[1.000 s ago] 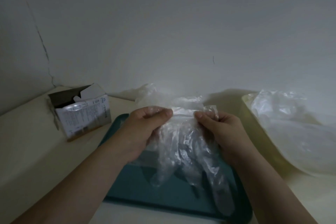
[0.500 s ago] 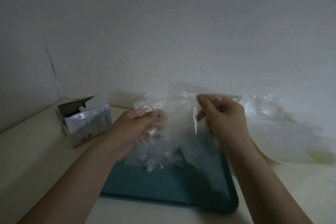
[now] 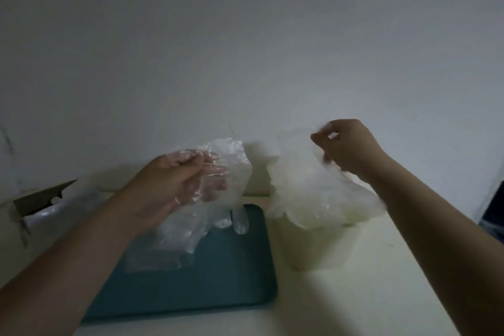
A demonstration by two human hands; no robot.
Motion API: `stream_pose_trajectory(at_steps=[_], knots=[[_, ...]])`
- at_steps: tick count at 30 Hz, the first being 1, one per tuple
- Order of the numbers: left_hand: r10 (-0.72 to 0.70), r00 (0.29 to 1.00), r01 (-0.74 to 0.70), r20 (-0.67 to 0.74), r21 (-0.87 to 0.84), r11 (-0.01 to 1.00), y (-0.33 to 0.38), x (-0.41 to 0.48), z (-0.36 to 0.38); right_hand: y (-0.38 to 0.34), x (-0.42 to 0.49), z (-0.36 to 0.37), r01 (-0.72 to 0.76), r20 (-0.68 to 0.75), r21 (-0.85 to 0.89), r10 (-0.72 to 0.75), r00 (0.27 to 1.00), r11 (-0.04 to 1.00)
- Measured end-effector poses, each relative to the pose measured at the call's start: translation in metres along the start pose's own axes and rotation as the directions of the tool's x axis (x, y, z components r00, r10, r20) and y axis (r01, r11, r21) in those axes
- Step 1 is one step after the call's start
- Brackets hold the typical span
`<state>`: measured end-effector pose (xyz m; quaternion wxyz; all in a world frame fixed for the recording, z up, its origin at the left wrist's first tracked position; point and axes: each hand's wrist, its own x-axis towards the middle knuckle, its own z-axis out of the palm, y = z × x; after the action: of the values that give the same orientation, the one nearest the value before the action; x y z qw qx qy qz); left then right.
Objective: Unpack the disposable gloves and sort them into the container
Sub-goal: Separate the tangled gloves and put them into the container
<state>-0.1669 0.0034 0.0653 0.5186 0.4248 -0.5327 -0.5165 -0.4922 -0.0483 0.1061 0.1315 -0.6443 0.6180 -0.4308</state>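
Pale counter (image 3: 354,303) against a plain wall (image 3: 245,35), dim light. We read the left hand (image 3: 174,185) as curled round a glove bunch (image 3: 229,161) of clear film, whose loose fingers hang below the grip, over the teal tray (image 3: 218,281). The right hand (image 3: 346,144) pinches a single glove (image 3: 297,172) betw. thumb & fingertips. It hangs below that grip, directly over the cream container (image 3: 313,248), which holds more film. Cardboard box (image 3: 41,196): well left of the left-hand grip, flap open.
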Motion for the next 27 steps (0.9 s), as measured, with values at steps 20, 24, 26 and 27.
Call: stream_pose_trajectory(at_steps=[20, 24, 26, 27], knots=[[-0.111, 0.992, 0.098, 0.067, 0.174, 0.98, -0.005, 0.129, 0.146, 0.045, 0.023, -0.023, 0.024, -0.154, -0.008, -0.025, 0.988, 1.0], [-0.066, 0.997, 0.078, -0.049, 0.332, 0.94, -0.035, 0.146, 0.16, 0.031, -0.01, -0.021, 0.148, 0.22, -0.118, -0.12, 0.968, 0.982], [-0.049, 0.996, 0.073, -0.076, 0.362, 0.929, -0.047, 0.151, 0.163, 0.024, -0.022, -0.006, 0.19, 0.442, -0.16, -0.102, 0.891, 0.969], [-0.037, 0.995, 0.068, -0.092, 0.366, 0.928, -0.051, 0.152, 0.164, 0.024, -0.025, 0.003, 0.213, 0.523, -0.206, -0.077, 0.849, 0.955]])
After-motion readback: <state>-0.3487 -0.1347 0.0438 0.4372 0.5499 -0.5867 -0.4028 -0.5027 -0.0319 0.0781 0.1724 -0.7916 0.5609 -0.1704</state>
